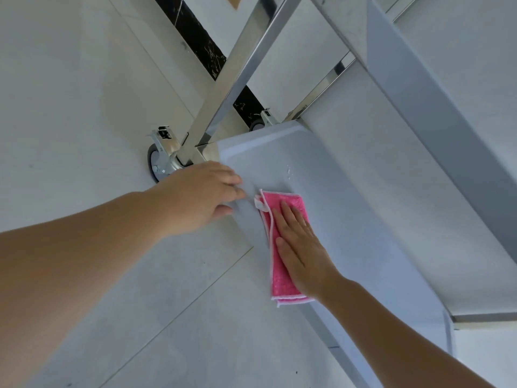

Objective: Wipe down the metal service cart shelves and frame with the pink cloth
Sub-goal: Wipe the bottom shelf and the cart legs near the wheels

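The metal cart's bottom shelf (349,219) runs from the centre toward the lower right. A folded pink cloth (279,273) with white edging lies flat on it near the shelf's left rim. My right hand (303,247) presses on the cloth with straight fingers. My left hand (198,197) grips the shelf's left rim near the corner, fingers over the top and thumb below. A shiny frame post (237,71) rises from that corner.
A higher shelf (436,130) overhangs on the right. Caster wheels sit at the corner (156,163) and further back (257,126). Pale floor tiles (84,93) with a black marble strip (201,37) lie left. A few water drops (288,170) dot the shelf.
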